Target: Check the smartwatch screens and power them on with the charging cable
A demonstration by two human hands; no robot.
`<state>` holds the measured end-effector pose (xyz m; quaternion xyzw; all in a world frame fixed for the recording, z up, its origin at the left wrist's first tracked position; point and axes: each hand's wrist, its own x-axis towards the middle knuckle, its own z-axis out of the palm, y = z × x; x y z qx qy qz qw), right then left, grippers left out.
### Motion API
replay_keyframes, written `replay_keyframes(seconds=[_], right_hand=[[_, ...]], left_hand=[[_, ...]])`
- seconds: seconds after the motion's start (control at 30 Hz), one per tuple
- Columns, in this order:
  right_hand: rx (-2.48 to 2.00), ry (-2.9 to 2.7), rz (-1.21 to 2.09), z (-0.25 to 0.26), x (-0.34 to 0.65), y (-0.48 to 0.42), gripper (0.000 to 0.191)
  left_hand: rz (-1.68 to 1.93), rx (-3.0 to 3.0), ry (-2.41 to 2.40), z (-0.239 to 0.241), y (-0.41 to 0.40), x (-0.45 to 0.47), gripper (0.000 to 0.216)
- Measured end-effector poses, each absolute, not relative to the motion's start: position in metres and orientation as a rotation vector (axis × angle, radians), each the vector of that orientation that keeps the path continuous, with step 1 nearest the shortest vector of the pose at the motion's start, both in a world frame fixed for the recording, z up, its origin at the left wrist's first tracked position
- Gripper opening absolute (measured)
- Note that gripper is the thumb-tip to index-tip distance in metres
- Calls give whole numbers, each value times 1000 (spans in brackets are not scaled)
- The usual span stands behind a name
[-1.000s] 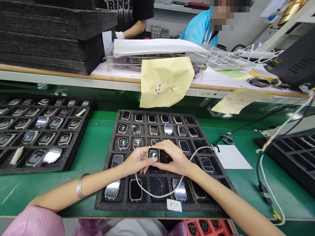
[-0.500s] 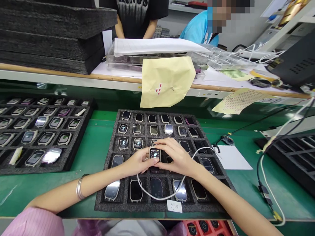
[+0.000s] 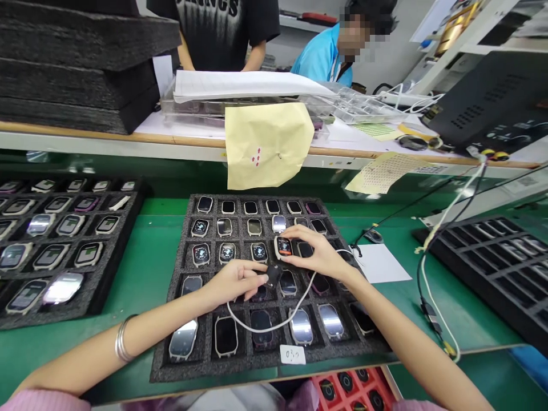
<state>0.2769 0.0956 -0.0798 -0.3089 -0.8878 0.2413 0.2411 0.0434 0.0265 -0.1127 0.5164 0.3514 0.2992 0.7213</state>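
Observation:
My right hand [image 3: 314, 251] grips a smartwatch [image 3: 283, 247] by its edges, its lit face turned up, over a compartment of the black foam tray [image 3: 160, 365]. Just below and left of it, my left hand [image 3: 240, 279] pinches a small black block [image 3: 274, 275] that looks like a watch charger. A white cable [image 3: 274, 327] loops from beneath my left hand across the tray and up past my right wrist. Strapless watches lie in the tray's compartments, several with lit dials, such as the watch [image 3: 259, 252] left of the held one.
A second foam tray [image 3: 100, 285] of watches stands at left, another tray [image 3: 483, 274] at right. White paper [image 3: 383, 264] lies beside the middle tray. Behind, a shelf edge [image 3: 188, 141] carries stacked black foam [image 3: 77, 85]. Two people are beyond it. A red tray [image 3: 342, 394] sits below the table edge.
The watch and the black block, together between my hands before, are now apart. My right hand has carried the watch up and right. The view has shifted.

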Motion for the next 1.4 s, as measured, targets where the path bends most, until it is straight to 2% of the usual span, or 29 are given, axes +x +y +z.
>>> replay_keyframes(seconds=[0.17, 0.33, 0.5, 0.7, 0.93, 1.2, 1.4], right_hand=[[-949, -2548, 553, -80, 300, 103, 37], [-1090, -2709, 445, -69, 335, 110, 27], [-1153, -2744, 439, -76, 342, 112, 39], [-1221, -2641, 351, -65, 330, 107, 30], [-1007, -2494, 513, -47, 288, 73, 36], [-950, -2604, 356, -56, 267, 74, 42], [-879, -2669, 160, -46, 268, 65, 38]], left_hand=[[665, 1080, 850, -103, 27, 41, 37], [754, 1012, 922, -97, 36, 42, 35], [757, 998, 882, -89, 51, 57, 32], [776, 954, 868, -100, 57, 82, 35], [826, 953, 839, -102, 52, 81, 35], [831, 944, 718, -100, 50, 77, 20], [806, 971, 723, -99, 49, 76, 12]])
